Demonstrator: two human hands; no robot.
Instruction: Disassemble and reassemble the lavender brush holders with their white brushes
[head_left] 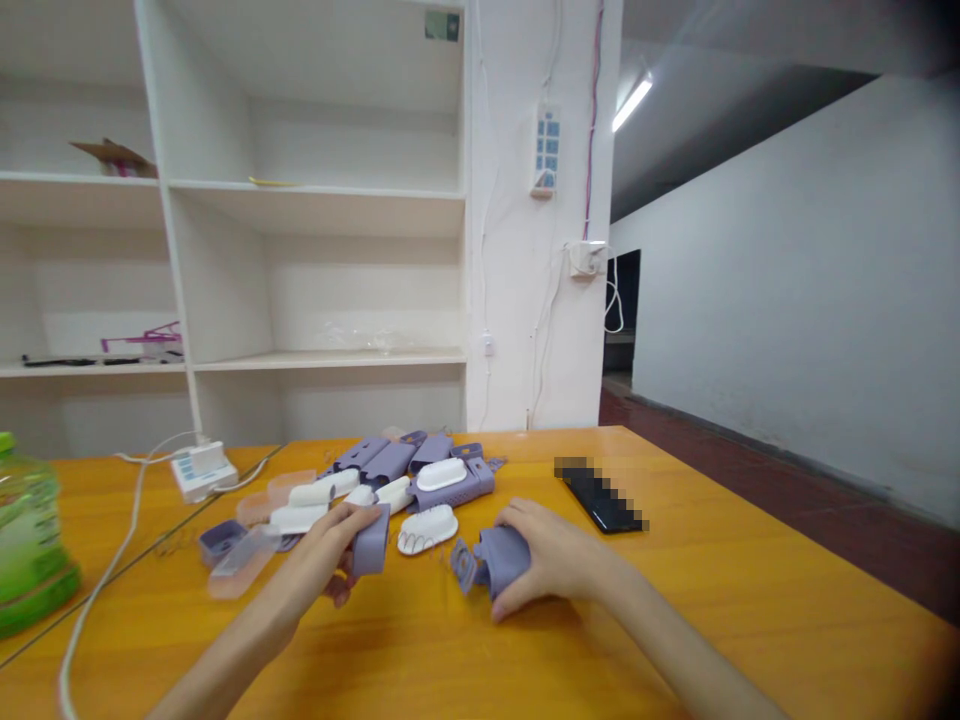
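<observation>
My left hand point(330, 548) is closed around a short purple plastic cap point(372, 542), held just above the table on the left. My right hand point(551, 550) grips a larger purple plastic case point(505, 558) from its right side, fingers over the top and thumb at the near side. A small flap point(463, 566) with a hole sticks out from the left end of that case. Between the two hands lies a white oval plastic piece point(427, 529) with looped edges. Behind it, another white oval piece point(442, 474) rests on a perforated purple case point(469, 488).
Several purple cases point(390, 463), white parts point(300, 518) and clear pinkish pieces point(244, 562) are heaped at the back left. A black phone point(611, 505) lies on the right. A power strip point(204, 470), its white cable point(97, 600) and a green-liquid bottle point(34, 550) occupy the left side.
</observation>
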